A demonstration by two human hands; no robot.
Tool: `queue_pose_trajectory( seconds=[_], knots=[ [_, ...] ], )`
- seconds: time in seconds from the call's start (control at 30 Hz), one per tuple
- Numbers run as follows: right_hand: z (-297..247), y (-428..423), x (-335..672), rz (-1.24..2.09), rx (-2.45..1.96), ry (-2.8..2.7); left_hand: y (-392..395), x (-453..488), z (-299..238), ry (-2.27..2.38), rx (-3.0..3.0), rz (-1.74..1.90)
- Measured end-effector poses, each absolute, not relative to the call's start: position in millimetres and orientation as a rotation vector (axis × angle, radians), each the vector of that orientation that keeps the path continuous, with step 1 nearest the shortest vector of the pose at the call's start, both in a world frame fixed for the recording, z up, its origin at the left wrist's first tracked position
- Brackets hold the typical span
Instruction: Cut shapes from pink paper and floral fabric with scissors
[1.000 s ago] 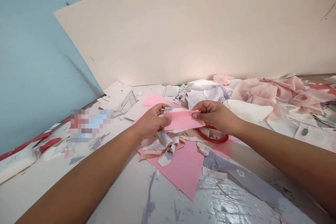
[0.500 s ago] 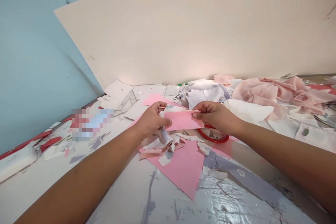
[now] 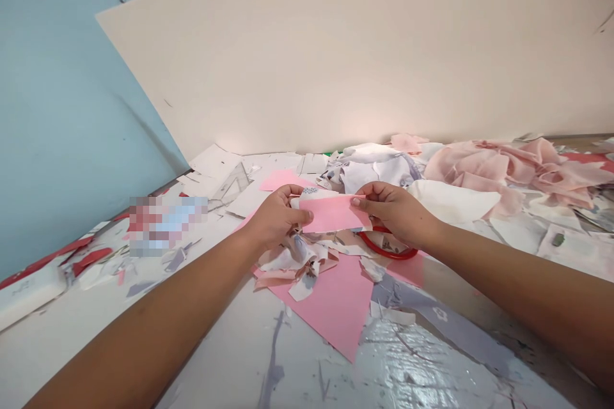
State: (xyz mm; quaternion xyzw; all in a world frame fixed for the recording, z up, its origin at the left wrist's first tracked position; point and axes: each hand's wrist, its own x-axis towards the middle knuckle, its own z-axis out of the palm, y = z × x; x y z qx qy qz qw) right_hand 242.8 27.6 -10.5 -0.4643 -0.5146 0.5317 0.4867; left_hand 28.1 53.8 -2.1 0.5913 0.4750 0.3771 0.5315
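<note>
My left hand [image 3: 277, 217] and my right hand [image 3: 391, 208] both pinch a small pink paper piece [image 3: 334, 213], one at each end, holding it above the table. A white patterned fabric scrap [image 3: 314, 193] lies against its back edge. Under the hands lie a heap of white and pink fabric scraps [image 3: 297, 261], a large pink paper sheet [image 3: 336, 307] and a red ring [image 3: 387, 249], partly hidden by my right hand.
A big beige board [image 3: 364, 51] leans against the blue wall [image 3: 57, 108] behind the table. Pink cloth [image 3: 508, 169] and white cloth [image 3: 374, 169] are piled at the back right. Paper offcuts [image 3: 220, 179] and red scraps [image 3: 89, 259] litter the left side.
Both hands have lifted the pink piece slightly and turned it more upright; otherwise the scene is unchanged.
</note>
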Motion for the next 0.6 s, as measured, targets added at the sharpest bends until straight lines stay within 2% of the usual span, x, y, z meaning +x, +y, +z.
queue_pose_trajectory(
  seconds=[0.2, 0.43, 0.6],
  knots=[
    [-13.6, 27.1, 242.2, 1.546, -0.976, -1.227, 53.2, 29.7, -2.5, 1.122, 1.377, 0.907],
    [-20.4, 34.5, 246.8, 1.369, -1.136, -1.294, 58.5, 27.4, -8.8, 1.137, 1.397, 0.945],
    [-19.0, 33.0, 245.1, 1.419, -1.096, -1.27, 56.7, 28.4, -11.5, 1.071, 1.353, 0.955]
  ],
)
